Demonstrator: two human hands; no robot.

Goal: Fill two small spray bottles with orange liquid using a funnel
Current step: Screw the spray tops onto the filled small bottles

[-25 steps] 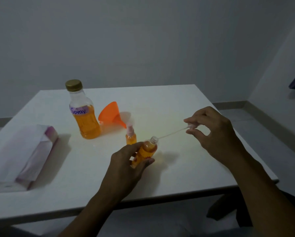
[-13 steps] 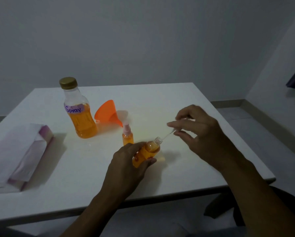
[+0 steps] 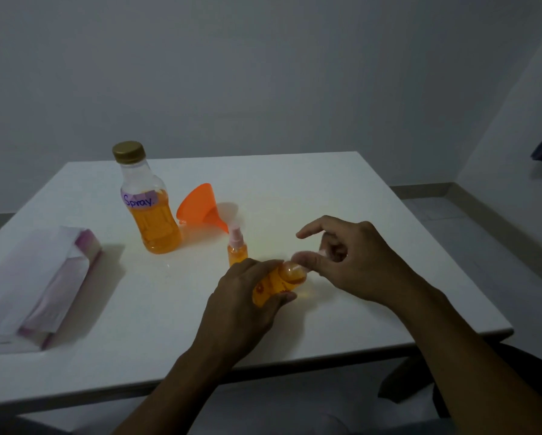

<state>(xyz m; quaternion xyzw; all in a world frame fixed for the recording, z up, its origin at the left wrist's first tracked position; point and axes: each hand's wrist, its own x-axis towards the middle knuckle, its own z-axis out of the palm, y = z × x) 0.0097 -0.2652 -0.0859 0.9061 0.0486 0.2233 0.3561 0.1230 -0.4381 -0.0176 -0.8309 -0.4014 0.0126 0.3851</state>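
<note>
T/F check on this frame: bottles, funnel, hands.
1. The big bottle has its cap on. True.
2. The funnel sits in a bottle neck. False: it lies on its side on the table.
3. The left hand grips a small bottle. True.
4. Both small bottles stand on the table. False: the second small bottle stands; the first is tilted in hand.
5. The right hand lies flat. False: it pinches the spray top at the gripped bottle's neck.

left hand (image 3: 243, 298): fingers curled round tilted small spray bottle (image 3: 276, 285) | right hand (image 3: 360, 262): thumb and fingers pinching at bottle's neck, index finger extended
</note>
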